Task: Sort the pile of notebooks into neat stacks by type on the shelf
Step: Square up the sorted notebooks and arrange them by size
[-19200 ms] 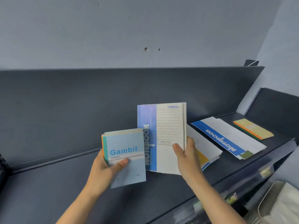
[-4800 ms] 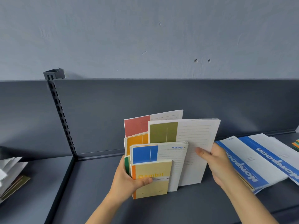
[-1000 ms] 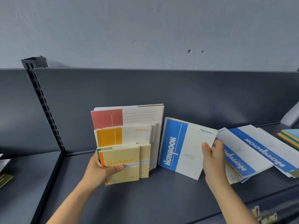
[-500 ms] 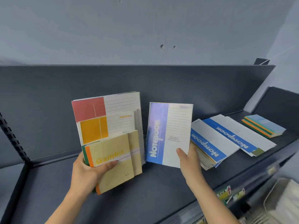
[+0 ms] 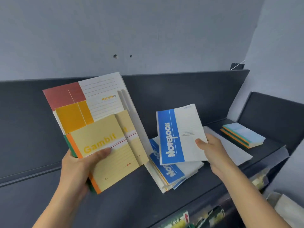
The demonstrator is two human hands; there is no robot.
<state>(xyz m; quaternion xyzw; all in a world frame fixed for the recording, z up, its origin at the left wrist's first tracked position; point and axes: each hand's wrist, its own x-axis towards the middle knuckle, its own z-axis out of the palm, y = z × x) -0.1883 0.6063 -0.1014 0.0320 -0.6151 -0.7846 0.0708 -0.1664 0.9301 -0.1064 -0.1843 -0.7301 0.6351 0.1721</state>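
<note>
We see paper notebooks: the blue-banded notebook (image 5: 179, 134) has a smooth, faintly glossy card cover, the yellow Gambit notebook (image 5: 105, 145) a matt one (ruled lines printed on it). The dark shelf (image 5: 139, 199) looks like matt painted metal, the wall (image 5: 148, 30) flat, slightly rough paint.

blurred shelf-edge labels (image 5: 184, 219); small print on blue notebook (image 5: 181, 134) illegible

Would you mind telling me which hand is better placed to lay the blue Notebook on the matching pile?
The right hand: it already holds the blue notebook just above the matching pile, while the left hand is full.
</note>
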